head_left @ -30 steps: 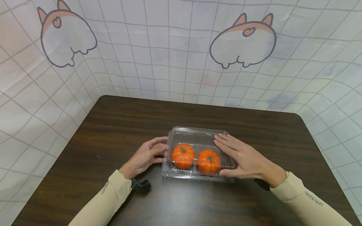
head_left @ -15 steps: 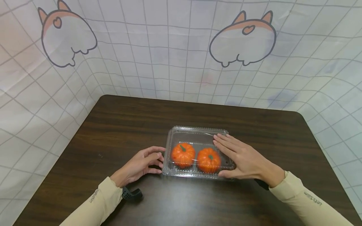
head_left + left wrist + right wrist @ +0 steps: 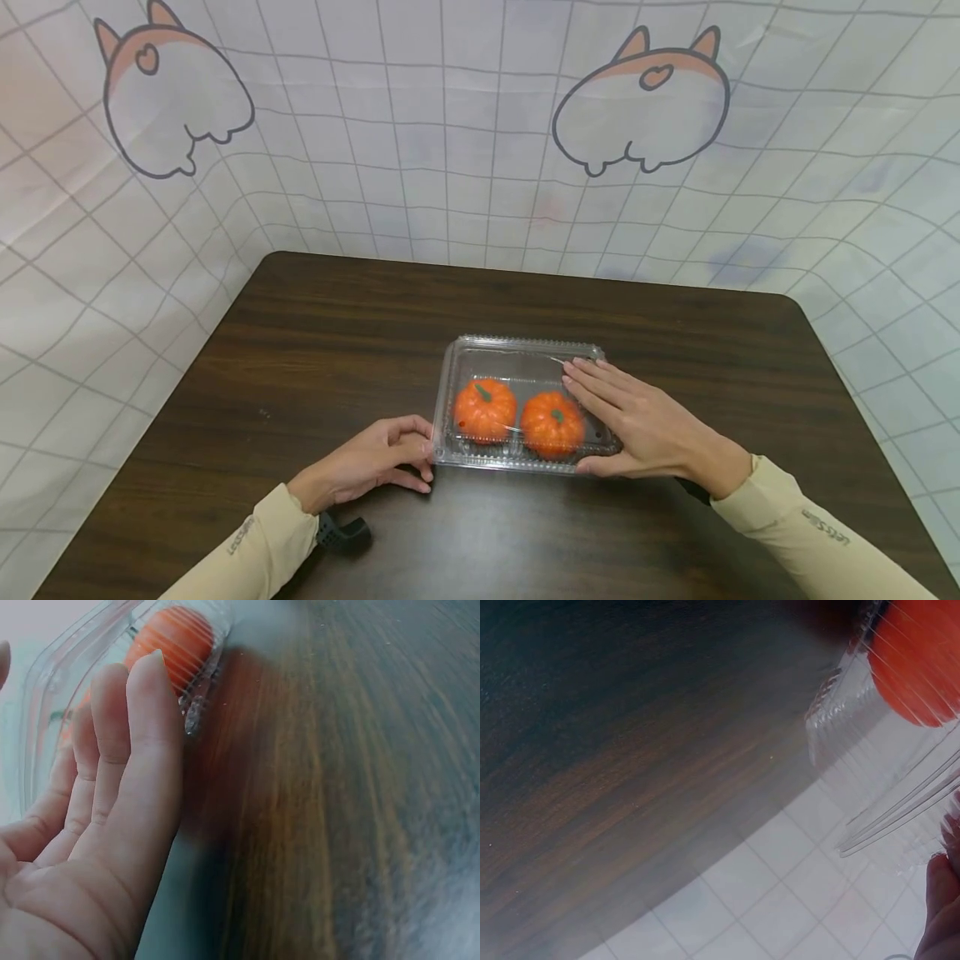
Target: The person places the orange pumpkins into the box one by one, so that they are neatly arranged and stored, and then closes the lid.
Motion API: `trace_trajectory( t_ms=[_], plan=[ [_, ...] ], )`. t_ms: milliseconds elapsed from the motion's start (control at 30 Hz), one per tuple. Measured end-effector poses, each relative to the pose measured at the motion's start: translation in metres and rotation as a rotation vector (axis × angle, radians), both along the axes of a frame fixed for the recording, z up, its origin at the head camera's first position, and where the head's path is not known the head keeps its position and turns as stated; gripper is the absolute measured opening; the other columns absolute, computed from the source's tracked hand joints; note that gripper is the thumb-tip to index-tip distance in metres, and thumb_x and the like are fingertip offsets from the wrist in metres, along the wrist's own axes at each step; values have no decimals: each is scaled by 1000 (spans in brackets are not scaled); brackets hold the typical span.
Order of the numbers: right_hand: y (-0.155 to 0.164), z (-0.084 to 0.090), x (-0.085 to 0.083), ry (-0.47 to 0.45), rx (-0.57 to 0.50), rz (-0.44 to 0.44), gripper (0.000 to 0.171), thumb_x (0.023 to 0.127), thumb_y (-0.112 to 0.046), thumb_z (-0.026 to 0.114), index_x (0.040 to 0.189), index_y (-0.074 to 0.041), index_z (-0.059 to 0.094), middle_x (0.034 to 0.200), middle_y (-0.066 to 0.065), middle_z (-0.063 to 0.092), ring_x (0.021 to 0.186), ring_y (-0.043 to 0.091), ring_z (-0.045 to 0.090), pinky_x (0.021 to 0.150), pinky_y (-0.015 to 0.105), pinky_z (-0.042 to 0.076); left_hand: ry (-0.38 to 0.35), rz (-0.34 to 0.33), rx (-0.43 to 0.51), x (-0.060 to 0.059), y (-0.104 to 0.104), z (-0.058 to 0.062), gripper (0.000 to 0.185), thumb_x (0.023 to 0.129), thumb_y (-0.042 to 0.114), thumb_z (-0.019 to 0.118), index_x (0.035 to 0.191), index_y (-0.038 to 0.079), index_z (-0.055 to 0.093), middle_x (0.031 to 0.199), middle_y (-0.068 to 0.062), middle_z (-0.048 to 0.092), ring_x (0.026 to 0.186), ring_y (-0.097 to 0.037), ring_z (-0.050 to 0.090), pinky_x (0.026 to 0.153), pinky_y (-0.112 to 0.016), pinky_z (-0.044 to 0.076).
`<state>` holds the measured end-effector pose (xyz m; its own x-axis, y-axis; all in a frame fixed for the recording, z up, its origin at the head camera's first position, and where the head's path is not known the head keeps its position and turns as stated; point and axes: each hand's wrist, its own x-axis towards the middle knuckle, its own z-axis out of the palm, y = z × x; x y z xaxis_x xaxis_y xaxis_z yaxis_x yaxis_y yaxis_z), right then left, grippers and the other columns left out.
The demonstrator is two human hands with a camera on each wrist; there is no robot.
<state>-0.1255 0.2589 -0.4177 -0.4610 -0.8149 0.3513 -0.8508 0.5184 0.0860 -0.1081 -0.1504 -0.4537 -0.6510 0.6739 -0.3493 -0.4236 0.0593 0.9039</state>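
A clear plastic clamshell box (image 3: 517, 358) lies on the table with its lid down. Inside sit two small orange pumpkins with green stems, a left pumpkin (image 3: 483, 412) and a right pumpkin (image 3: 551, 427). My right hand (image 3: 641, 421) lies flat over the lid's right side, fingers extended, thumb at the front edge. At the front left corner of the box is my left hand (image 3: 375, 462), its fingers loosely bent and the fingertips right at the rim. The left wrist view shows the left fingers (image 3: 154, 712) mostly straight beside the box wall.
The dark wood table (image 3: 337, 333) extends around the box on all sides. Behind it hangs a white grid-patterned cloth (image 3: 480, 150) with cartoon animal drawings, which also closes off both sides. A black strap (image 3: 343, 533) sits at the left wrist.
My left hand has slid along the box's left side toward its front corner, coming nearer to me. The right hand has stayed on the lid, and the box has barely shifted.
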Motion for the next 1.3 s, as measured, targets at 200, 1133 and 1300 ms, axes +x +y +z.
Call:
trace_trajectory(
  t_ms=[200,1133,1300],
  plan=[
    [0,1,1,7,0,-1,102,93,-82,43,151,2,49,158,19,49,148,32,48,135,29,12,9,-39,-14,2,5,-1,21,102,23,66,111,6,58,94,-3,66,86,-17,69,81,-37,66],
    [32,14,36,-467,-433,-504,34,94,-23,77,127,-18,69,107,-6,73,90,7,67,76,25,54,89,-63,-161,6,19,3,30,106,22,51,85,6,65,79,0,62,68,-12,54,62,-23,50],
    [42,13,47,-930,-413,-573,25,106,-35,59,114,-16,74,95,1,76,78,10,69,68,25,52,94,-75,-148,6,21,2,34,106,22,49,80,8,65,76,1,62,67,-11,55,62,-23,51]
  ],
)
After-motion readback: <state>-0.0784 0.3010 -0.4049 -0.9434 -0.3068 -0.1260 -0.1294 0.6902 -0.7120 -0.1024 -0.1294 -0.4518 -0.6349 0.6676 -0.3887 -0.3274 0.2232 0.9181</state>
